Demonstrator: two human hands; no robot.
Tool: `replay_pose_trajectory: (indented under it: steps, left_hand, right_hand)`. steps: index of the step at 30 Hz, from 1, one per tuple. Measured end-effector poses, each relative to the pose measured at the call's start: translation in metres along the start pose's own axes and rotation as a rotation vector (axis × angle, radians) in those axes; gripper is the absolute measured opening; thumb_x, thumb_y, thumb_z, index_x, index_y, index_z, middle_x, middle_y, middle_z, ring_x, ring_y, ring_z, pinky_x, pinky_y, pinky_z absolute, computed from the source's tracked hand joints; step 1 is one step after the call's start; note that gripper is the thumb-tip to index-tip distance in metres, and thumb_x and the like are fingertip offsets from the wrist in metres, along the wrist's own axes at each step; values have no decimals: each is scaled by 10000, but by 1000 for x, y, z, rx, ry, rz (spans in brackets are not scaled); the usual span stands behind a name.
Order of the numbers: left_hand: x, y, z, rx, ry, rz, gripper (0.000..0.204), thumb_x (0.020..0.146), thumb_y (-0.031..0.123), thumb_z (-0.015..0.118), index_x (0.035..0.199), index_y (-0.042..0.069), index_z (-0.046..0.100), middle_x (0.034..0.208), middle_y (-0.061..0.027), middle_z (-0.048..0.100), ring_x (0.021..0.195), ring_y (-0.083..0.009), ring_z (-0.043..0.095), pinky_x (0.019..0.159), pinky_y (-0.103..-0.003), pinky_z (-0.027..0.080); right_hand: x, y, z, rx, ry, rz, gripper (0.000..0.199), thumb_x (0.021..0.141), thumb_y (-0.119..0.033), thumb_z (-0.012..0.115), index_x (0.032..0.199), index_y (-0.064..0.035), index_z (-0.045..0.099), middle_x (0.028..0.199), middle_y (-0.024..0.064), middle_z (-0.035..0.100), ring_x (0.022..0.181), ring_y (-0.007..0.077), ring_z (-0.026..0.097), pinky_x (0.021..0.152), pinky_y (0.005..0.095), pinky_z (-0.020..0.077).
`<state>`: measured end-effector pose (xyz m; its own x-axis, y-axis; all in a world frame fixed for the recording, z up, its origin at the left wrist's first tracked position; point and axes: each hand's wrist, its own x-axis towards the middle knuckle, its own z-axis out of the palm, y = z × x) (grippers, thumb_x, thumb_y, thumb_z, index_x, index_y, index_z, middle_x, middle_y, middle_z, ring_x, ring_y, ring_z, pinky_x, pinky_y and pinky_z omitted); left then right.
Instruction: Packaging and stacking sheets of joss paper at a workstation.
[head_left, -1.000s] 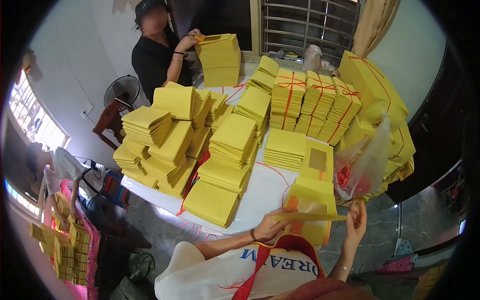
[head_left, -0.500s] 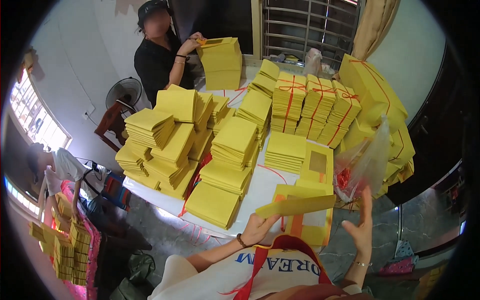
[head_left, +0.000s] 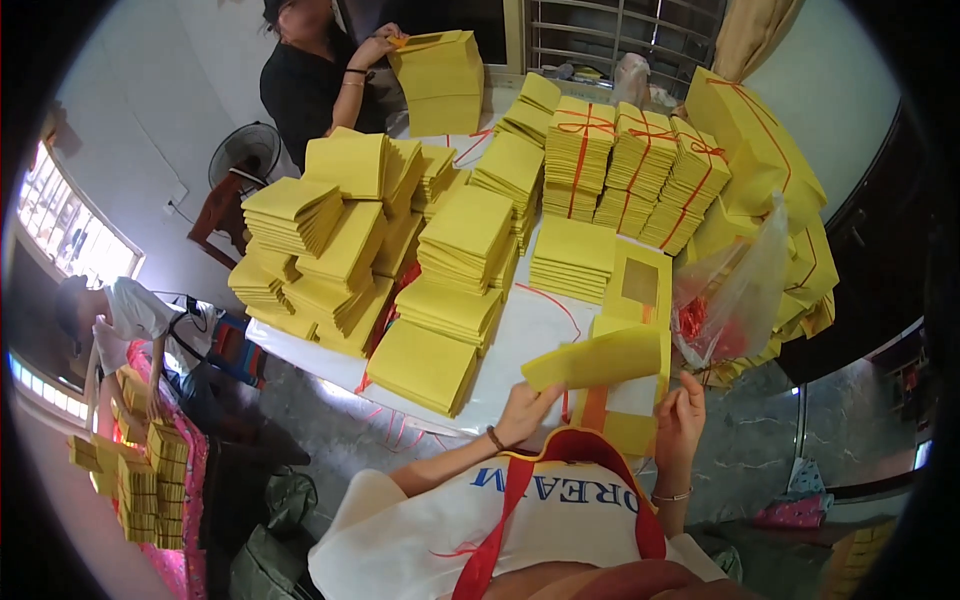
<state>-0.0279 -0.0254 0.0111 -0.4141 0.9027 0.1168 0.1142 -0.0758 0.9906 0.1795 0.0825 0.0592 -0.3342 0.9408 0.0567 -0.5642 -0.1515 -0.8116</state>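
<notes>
My left hand pinches the left end of a thin bundle of yellow paper sheets, lifted just above the near edge of the white table. My right hand is below the bundle's right end, fingers spread and upright, apart from it. Under the bundle lies a yellow stack with an orange strip. Behind it stands a yellow sheet with a tan square.
Several tall stacks of yellow paper cover the table, some tied with red string. A clear plastic bag sits right. A person in black handles a stack at the far end. Another person crouches left by floor stacks. A fan stands nearby.
My left hand has raised the yellow bundle off the stack and swung it leftward. My right hand has let go of it and dropped slightly lower.
</notes>
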Motion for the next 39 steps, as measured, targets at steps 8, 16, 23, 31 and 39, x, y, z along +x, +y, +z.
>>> replay_pose_trajectory:
  steps: [8, 16, 23, 31, 39]
  left_hand:
    - [-2, 13, 22, -51, -124, 150, 205, 894, 88, 519, 1061, -14, 579, 1076, -136, 583, 853, -190, 589, 726, -314, 490]
    - [30, 3, 33, 190, -247, 460, 218, 819, 45, 549, 1026, 10, 608, 1165, -164, 552, 1015, -294, 567, 849, -343, 468]
    - [18, -4, 45, 178, -271, 446, 199, 829, 43, 559, 1019, 9, 606, 1166, -157, 553, 1048, -289, 555, 889, -344, 447]
    - [27, -64, 55, 267, -298, -56, 287, 896, 222, 543, 1060, -8, 592, 903, -134, 658, 770, -162, 609, 700, -293, 490]
    - [45, -41, 52, 86, -254, -64, 250, 911, 201, 525, 1038, 1, 601, 870, -121, 615, 656, -142, 539, 623, -272, 464]
  right_hand:
    - [-9, 5, -17, -430, 1, -20, 431, 840, 9, 570, 1250, 7, 437, 869, 3, 547, 777, 64, 514, 713, 227, 435]
    - [6, 7, -55, -718, -65, -44, 322, 778, -13, 617, 1091, -2, 542, 1022, 74, 572, 931, 143, 539, 822, 263, 430]
    - [1, 1, -69, -754, -90, -17, 269, 773, -11, 633, 1029, -4, 552, 1006, 68, 558, 913, 142, 534, 795, 254, 428]
    - [15, 25, -107, -1000, -170, 96, 298, 784, -138, 651, 1054, -24, 593, 901, 89, 638, 809, 149, 574, 728, 287, 457]
    - [28, 17, -89, -1126, -79, -147, 337, 735, -136, 690, 1032, -16, 587, 991, 69, 579, 775, 151, 522, 647, 278, 427]
